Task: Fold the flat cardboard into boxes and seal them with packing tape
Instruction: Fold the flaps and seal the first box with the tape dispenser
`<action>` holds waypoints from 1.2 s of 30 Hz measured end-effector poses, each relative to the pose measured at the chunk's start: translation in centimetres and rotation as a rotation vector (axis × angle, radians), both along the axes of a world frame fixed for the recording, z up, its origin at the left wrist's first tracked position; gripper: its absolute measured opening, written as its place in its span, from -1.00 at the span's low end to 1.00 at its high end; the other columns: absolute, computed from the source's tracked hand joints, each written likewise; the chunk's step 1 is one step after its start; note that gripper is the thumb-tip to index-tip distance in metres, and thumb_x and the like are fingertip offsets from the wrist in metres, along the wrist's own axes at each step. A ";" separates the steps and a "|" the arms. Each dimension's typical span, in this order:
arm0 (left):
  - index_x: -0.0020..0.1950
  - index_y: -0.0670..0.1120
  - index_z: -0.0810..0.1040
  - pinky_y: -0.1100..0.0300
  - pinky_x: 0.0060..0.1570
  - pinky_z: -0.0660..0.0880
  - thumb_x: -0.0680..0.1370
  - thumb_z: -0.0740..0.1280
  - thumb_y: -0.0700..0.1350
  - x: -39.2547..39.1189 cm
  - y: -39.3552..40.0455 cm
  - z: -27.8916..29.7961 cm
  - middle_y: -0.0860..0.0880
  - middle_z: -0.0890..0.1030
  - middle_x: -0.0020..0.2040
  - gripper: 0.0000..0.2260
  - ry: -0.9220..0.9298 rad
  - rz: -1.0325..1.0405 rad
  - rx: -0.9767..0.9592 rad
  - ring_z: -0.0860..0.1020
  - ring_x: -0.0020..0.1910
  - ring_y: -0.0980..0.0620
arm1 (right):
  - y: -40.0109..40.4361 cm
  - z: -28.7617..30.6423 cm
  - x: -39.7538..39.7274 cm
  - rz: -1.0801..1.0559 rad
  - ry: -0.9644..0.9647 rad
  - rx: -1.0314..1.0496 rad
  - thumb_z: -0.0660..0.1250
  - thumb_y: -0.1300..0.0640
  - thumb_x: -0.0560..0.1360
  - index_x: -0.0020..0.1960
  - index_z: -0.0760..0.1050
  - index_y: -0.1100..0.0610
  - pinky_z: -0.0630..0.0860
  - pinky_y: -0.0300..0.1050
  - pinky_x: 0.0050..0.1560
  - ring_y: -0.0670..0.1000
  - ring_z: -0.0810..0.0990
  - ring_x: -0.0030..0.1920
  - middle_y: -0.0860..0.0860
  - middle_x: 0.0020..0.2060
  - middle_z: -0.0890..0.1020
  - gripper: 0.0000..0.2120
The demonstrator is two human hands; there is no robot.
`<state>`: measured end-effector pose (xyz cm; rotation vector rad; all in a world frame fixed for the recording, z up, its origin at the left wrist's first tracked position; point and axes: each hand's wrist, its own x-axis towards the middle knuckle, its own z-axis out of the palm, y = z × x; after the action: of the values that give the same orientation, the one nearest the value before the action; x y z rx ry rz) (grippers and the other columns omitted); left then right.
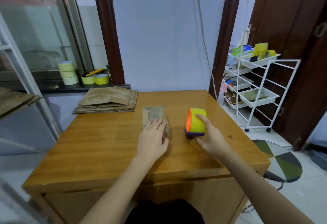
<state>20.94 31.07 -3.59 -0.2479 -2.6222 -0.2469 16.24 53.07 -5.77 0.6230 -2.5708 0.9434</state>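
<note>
A small folded cardboard box (153, 115) stands on the wooden table (99, 140), with tape along its top. My left hand (152, 139) rests flat on its near top and side, fingers spread. To its right a yellow tape roll in an orange and purple dispenser (195, 122) sits on the table. My right hand (210, 138) grips the dispenser from the near right side, fingers over the roll. A stack of flat cardboard (108, 100) lies at the table's far left corner.
Several tape rolls (68, 73) and a yellow utility knife (93, 72) sit on the window sill behind the stack. A white wheeled rack (254, 89) with trays stands to the right. A stool with a patterned seat (281, 160) is at the table's right.
</note>
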 end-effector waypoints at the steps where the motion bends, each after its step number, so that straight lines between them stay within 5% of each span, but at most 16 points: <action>1: 0.51 -0.03 0.26 0.29 0.40 -0.07 0.58 0.20 -0.03 0.0 0.0 0.0 0.00 0.29 0.50 -0.51 0.003 -0.002 0.003 0.22 0.49 0.07 | 0.3 -0.2 0.2 0.001 -0.013 0.008 0.40 0.22 0.46 0.35 0.09 -0.24 0.37 -0.16 -0.17 0.16 0.58 -0.05 -0.03 -0.05 0.48 -0.31; 6: 0.43 -0.05 0.41 0.20 0.41 0.18 0.60 0.22 0.03 0.2 -0.2 0.3 -0.03 0.42 0.42 -0.59 0.004 0.004 0.015 0.35 0.42 0.02 | 1.4 -1.2 1.3 0.032 0.007 0.032 0.38 0.32 0.45 0.36 0.17 -0.10 0.22 -0.32 -0.22 0.14 0.54 -0.03 -0.06 0.00 0.40 -0.35; 10: 0.45 -0.01 0.38 0.23 0.41 0.18 0.63 0.15 0.08 0.0 -0.3 0.7 0.01 0.38 0.44 -0.59 0.016 0.003 -0.003 0.33 0.43 0.06 | 2.0 -1.9 1.7 0.012 -0.061 0.065 0.35 0.30 0.49 0.39 0.15 -0.11 0.25 -0.32 -0.17 0.10 0.54 0.00 -0.07 0.02 0.40 -0.36; 19: 0.45 0.03 0.37 0.22 0.33 0.29 0.63 0.12 0.12 0.2 -0.3 1.3 0.03 0.37 0.45 -0.58 -0.003 0.002 -0.023 0.34 0.41 0.09 | 2.8 -2.5 3.1 0.040 0.010 0.100 0.31 0.33 0.47 0.32 0.14 -0.20 0.49 -0.01 -0.07 0.13 0.55 -0.08 0.01 0.08 0.47 -0.37; 23: 0.44 0.03 0.37 0.21 0.27 0.34 0.62 0.12 0.11 0.7 -0.2 1.3 0.04 0.40 0.43 -0.60 -0.008 -0.017 -0.025 0.38 0.38 0.07 | 3.2 -2.1 3.1 -0.033 0.150 0.105 0.38 0.37 0.36 0.37 0.29 -0.04 0.54 0.03 -0.33 0.08 0.57 -0.26 0.10 0.12 0.49 -0.33; 27: 0.32 0.01 0.47 0.18 0.13 0.39 0.57 0.22 0.09 1.4 -0.1 1.6 0.04 0.49 0.23 -0.65 0.004 -0.039 -0.014 0.44 0.22 0.05 | 2.5 -1.0 3.2 -0.180 0.309 0.019 0.40 0.39 0.31 0.26 0.34 0.14 0.57 0.08 -0.39 0.14 0.61 -0.23 0.17 0.19 0.46 -0.43; 33: 0.32 0.03 0.38 0.25 0.07 0.29 0.47 0.36 0.03 1.9 -0.8 2.1 -0.01 0.32 0.21 -0.56 -0.065 -0.048 -0.063 0.33 0.17 0.03 | -1.8 1.3 4.8 -0.001 0.444 -0.061 0.26 0.24 0.38 0.14 0.34 0.12 0.41 -0.25 -0.21 0.03 0.57 -0.06 0.12 0.07 0.53 -0.67; 36: 0.44 0.03 0.27 0.16 0.28 0.20 0.44 0.40 0.03 2.0 -1.5 1.9 0.01 0.30 0.31 -0.40 -0.055 -0.067 -0.076 0.27 0.31 0.02 | -4.3 1.6 5.3 0.127 0.355 -0.022 0.20 0.12 0.41 0.11 0.36 0.09 0.36 -0.29 -0.15 -0.01 0.51 -0.04 0.06 0.01 0.53 -0.72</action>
<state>22.89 29.58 -1.70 -0.3599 -2.6837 -0.1798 21.57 48.74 -4.17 0.8704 -2.2255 0.8143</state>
